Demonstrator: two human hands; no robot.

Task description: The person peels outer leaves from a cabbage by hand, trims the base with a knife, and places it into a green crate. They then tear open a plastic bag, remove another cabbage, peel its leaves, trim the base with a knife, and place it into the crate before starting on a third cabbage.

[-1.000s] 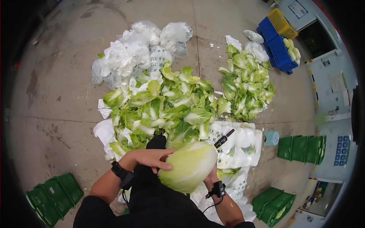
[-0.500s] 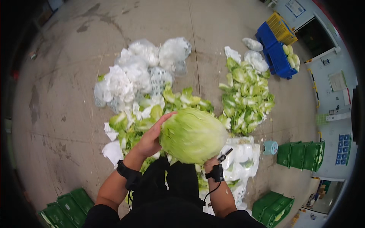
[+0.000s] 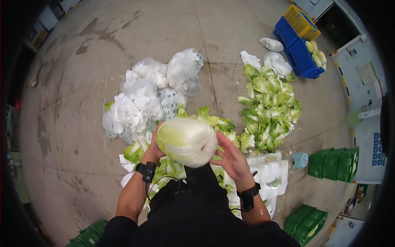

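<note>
A whole napa cabbage (image 3: 185, 142) with pale green leaves is held up in front of my body, its white cut root end turned to the right. My left hand (image 3: 155, 144) is wrapped round its leafy left side, with most of the fingers hidden behind the head. At the root end, my right hand (image 3: 234, 158) steadies it with spread fingertips at its edge. Below lie loose cabbage leaves (image 3: 168, 168), spread round my legs. Both wrists carry black strapped devices.
Clear and white plastic bags (image 3: 138, 99) are heaped ahead on the left. A pile of leaves (image 3: 269, 107) lies ahead on the right, near blue crates (image 3: 302, 61) and a yellow crate (image 3: 301, 20). Green crates (image 3: 333, 164), a light-blue stool (image 3: 300, 159) and wrapped white packs (image 3: 269, 173) are at right.
The cabbage has turned so its root end shows, and it has moved left. My right hand has come up from beneath it to the root end's right side. My left hand has shifted left.
</note>
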